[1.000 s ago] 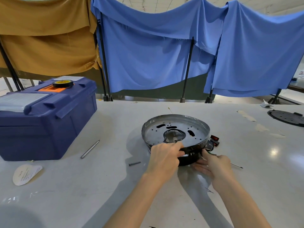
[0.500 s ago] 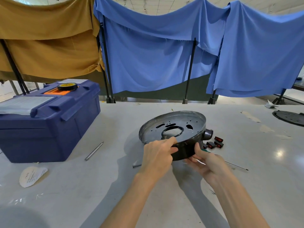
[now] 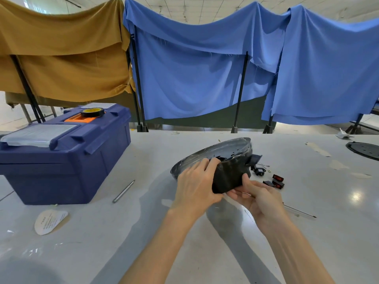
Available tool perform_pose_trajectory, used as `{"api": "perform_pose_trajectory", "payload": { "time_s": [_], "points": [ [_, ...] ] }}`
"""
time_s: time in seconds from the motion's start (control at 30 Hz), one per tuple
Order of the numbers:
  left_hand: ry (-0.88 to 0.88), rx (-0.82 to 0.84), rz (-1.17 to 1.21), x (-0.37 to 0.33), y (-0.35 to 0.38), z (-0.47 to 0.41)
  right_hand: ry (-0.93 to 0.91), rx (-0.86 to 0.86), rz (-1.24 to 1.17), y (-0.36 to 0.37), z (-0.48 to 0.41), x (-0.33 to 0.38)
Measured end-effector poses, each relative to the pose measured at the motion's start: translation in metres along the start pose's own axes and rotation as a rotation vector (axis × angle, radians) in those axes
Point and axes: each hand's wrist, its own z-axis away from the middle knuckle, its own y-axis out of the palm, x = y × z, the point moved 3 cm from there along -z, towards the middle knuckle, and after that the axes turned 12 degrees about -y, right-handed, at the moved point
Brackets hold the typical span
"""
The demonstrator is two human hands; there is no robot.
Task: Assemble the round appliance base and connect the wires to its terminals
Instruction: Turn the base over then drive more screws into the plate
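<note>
On the table (image 3: 102, 232), the round base (image 3: 225, 149) now stands steeply tilted, having lain flat a second ago. The left hand (image 3: 196, 185) grips its rim and the right hand (image 3: 258, 195) pinches its black side. This probably exposes the terminals. The red switches (image 3: 277, 178) lie just beside it.

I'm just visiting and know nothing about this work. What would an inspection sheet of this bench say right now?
Surface: pale glossy table.
Job's things: round base, a metal dish on a black housing, held tilted; red switches lie on the table to its right.
Clutter: blue toolbox with a tape roll on its lid, metal rod, paper label, thin long tool, black disc at the right edge.
Hands: left hand grips the base's near rim; right hand holds the black housing from below.
Cables: thin wires and a small black connector lie right of the base; attachment cannot be told.
Surroundings: blue cloths and a mustard cloth hang on black stands behind the table.
</note>
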Motion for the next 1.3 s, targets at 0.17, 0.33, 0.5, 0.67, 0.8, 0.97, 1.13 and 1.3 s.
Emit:
{"api": "perform_pose_trajectory", "payload": {
  "time_s": [0.17, 0.33, 0.5, 0.67, 0.8, 0.97, 1.13, 1.3],
  "points": [
    [-0.155, -0.021, 0.118, 0.021, -0.008, -0.007, -0.099, -0.057, 0.158, -0.015, -0.012, 0.005],
    [-0.268, 0.013, 0.263, 0.038, -0.013, -0.01, -0.232, -0.168, 0.776, -0.052, -0.034, 0.009],
    [-0.278, 0.025, 0.31, 0.036, -0.015, -0.011, -0.294, 0.031, 1.269, -0.048, -0.04, 0.002],
    [-0.289, 0.032, 0.365, 0.04, -0.017, -0.011, -0.299, 0.141, 1.52, -0.035, -0.044, -0.017],
    [-0.375, 0.004, 0.644, 0.05, -0.025, -0.011, -0.309, 0.15, 1.704, -0.027, -0.043, -0.026],
    [-0.541, -0.089, 1.001, 0.073, -0.023, -0.006, -0.347, 0.156, 1.646, -0.028, -0.04, -0.031],
    [-0.702, -0.139, 1.298, 0.088, -0.011, 0.006, -0.401, 0.101, 1.251, -0.024, -0.034, -0.024],
    [-0.77, -0.182, 1.373, 0.096, -0.007, 0.008, -0.461, 0.115, 0.792, 0.004, -0.025, -0.007]
  ]
}}
